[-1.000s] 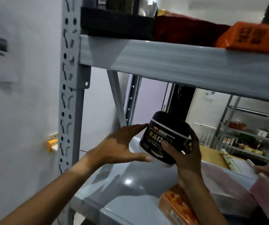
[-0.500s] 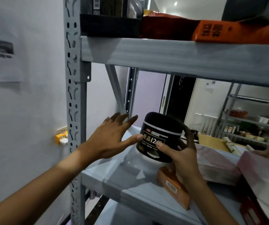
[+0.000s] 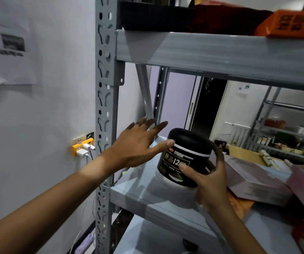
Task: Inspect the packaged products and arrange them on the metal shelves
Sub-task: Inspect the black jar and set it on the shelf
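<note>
The step in hand is judged to be placement: the inspection of this item looks finished and the product is at the shelf.

The black jar (image 3: pixel 186 158), a round container with a domed lid, a white band and gold characters on its label, is at the left part of the middle grey shelf (image 3: pixel 138 197), label facing outward. It leans slightly. Whether its base is fully seated on the shelf board cannot be told from here; the lower edge sits very close to the surface, over a pale reflection.

The right hand (image 3: pixel 209 182) grips the jar from the front and right side, thumb across the label and the other fingers (image 3: pixel 219 154) curled round behind it. The left hand (image 3: pixel 134 147) is flat, its fingers straight and spread apart; only the thumb tip touches the jar near the white band, the rest reaching past it toward the diagonal brace (image 3: pixel 145 92) at the back.

To the right of the jar, near it, lies a pale pink box (image 3: pixel 257 178) on the same shelf, with an orange packet (image 3: pixel 239 206) partly under the right wrist. The shelf above carries an orange package (image 3: pixel 290 24) and a black bin (image 3: pixel 154 17).

The next move calls for lowering the jar until it stands level, then loosening the right-hand grip without dragging it. The open shelf area on the left gives room; the pink box is the nearer obstacle, so any sliding should go left or backward.
</note>
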